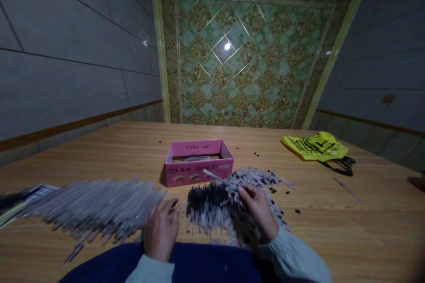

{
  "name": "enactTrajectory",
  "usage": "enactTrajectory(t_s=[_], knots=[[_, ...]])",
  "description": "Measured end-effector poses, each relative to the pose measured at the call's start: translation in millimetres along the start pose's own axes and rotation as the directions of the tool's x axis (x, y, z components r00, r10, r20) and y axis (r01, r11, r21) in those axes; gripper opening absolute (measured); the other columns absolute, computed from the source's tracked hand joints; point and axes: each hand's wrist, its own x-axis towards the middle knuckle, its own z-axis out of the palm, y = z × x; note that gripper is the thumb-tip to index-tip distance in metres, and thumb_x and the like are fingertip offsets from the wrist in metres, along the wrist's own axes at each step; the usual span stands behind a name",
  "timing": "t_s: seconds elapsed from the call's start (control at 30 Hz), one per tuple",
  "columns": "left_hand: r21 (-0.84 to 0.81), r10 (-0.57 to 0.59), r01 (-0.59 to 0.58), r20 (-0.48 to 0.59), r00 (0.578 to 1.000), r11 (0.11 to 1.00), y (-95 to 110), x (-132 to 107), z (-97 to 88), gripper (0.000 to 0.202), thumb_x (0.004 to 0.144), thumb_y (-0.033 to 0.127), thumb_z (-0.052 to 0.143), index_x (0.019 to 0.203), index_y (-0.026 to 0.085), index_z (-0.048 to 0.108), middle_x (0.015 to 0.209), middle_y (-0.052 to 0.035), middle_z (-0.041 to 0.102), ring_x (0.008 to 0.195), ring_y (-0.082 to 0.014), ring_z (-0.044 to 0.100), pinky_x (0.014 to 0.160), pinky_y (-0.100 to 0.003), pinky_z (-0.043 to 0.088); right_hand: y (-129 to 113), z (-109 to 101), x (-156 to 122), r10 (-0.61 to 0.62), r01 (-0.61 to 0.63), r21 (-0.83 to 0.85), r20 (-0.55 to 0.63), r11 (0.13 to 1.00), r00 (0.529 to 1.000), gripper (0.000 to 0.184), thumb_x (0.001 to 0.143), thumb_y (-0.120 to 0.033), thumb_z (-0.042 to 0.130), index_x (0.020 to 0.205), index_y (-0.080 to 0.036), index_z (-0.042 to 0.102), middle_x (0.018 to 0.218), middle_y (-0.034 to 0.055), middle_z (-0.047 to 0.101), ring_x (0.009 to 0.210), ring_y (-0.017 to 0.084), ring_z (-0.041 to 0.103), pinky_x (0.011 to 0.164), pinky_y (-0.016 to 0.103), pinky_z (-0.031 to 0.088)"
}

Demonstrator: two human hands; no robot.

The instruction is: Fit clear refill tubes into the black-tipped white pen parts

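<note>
My right hand [257,208] pinches one end of a thin, pale translucent stick [215,176], which points up and left toward the box. Below and around that hand lies a heap of short whitish pieces mixed with small black bits [254,177]. Left of it, a bundle of black-ended pale sticks [207,205] lies side by side. My left hand [161,227] rests at the right end of a wide pile of long grey translucent sticks [99,205]. Its thumb and forefinger are bent and slightly apart, and I see nothing between them.
An open pink box [199,178] with a few sticks inside stands behind the piles. A yellow bag [314,146] with black lettering lies at the back right. One loose stick [348,189] and scattered black bits [298,211] are on the wooden table [332,230].
</note>
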Motion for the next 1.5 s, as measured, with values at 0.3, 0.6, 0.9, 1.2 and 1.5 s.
enactTrajectory(t_s=[0.3,0.6,0.9,1.2,1.5], knots=[[0.419,-0.051,-0.002,0.115,0.992,0.908,7,-8,3.1,0.033,0.079,0.02,0.046,0.106,0.02,0.065,0.109,-0.0116,0.063,0.099,-0.0292,0.051,0.076,-0.039,0.034,-27,42,123,-0.162,0.099,-0.53,-0.074,0.842,0.984,0.022,0.079,-0.029,0.056,0.096,-0.022,0.069,0.092,0.0057,0.07,0.088,0.022,0.061,0.072,0.028,0.041],[0.466,-0.123,0.048,0.132,0.984,0.884,-9,-7,13.2,0.035,0.079,0.017,0.045,0.108,0.02,0.064,0.115,-0.0133,0.059,0.102,-0.0304,0.049,0.075,-0.04,0.032,-14,79,131,-0.185,0.163,-0.536,0.013,0.828,0.983,0.016,0.079,-0.025,0.058,0.085,-0.022,0.073,0.083,0.0056,0.071,0.086,0.021,0.061,0.078,0.028,0.04],[0.402,-0.135,0.096,0.071,0.988,0.911,-1,-5,3.7,0.023,0.076,0.012,0.048,0.085,0.019,0.068,0.109,-0.0123,0.059,0.101,-0.0303,0.048,0.074,-0.04,0.033,-8,28,57,-0.307,0.284,-0.385,0.003,0.878,0.952,0.021,0.081,-0.023,0.051,0.09,-0.017,0.069,0.094,0.0059,0.069,0.092,0.019,0.06,0.083,0.029,0.044],[-0.563,-0.097,0.087,0.012,0.995,0.822,19,-3,9.7,0.015,0.075,0.03,0.058,0.086,0.02,0.06,0.084,-0.0064,0.062,0.077,-0.0212,0.059,0.067,-0.03,0.044,15,-21,-9,-0.179,0.189,-0.252,0.06,0.949,0.982,0.016,0.077,-0.021,0.055,0.086,-0.017,0.068,0.088,0.0065,0.068,0.087,0.021,0.061,0.081,0.032,0.046],[-0.774,-0.073,0.63,0.626,0.776,0.066,37,-20,29.2,0.039,0.065,0.029,0.073,0.098,0.013,0.061,0.07,0.0006,0.056,0.048,-0.0046,0.042,0.043,-0.017,0.032,25,-8,-27,-0.199,0.266,-0.638,0.177,0.722,0.964,0.015,0.073,-0.009,0.056,0.078,-0.019,0.066,0.077,0.0045,0.06,0.081,0.019,0.053,0.071,0.028,0.035]])
